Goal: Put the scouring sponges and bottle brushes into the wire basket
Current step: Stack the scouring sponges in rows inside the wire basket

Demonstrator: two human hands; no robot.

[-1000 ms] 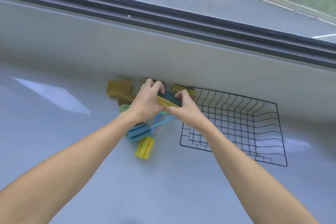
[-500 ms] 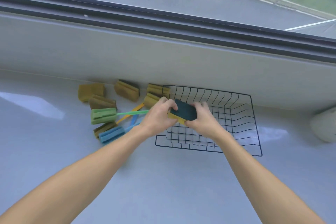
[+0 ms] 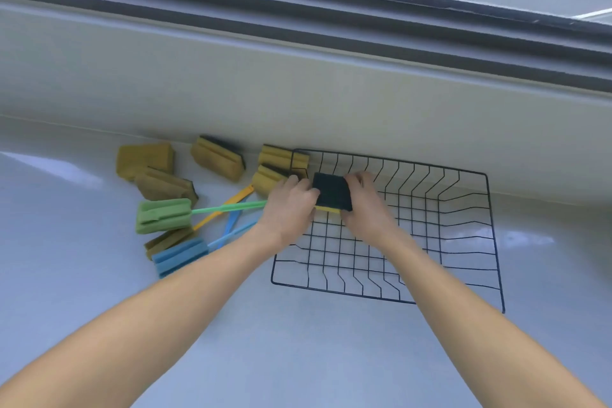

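Pale grey desk [image 3: 298,358] below a window ledge. Both forearms reach forward; left hand [image 3: 289,209] and right hand [image 3: 366,209] pinch one scouring sponge [image 3: 332,191], dark pad up, yellow foam beneath, over the near-left part of the black wire basket [image 3: 463,242]. Five yellow sponges lie to the left, outside it, beside three bottle brushes: green [image 3: 164,215], blue [image 3: 180,257], and an olive head [image 3: 169,238].

No text, label, brand, number or sign can be read on anything in view.
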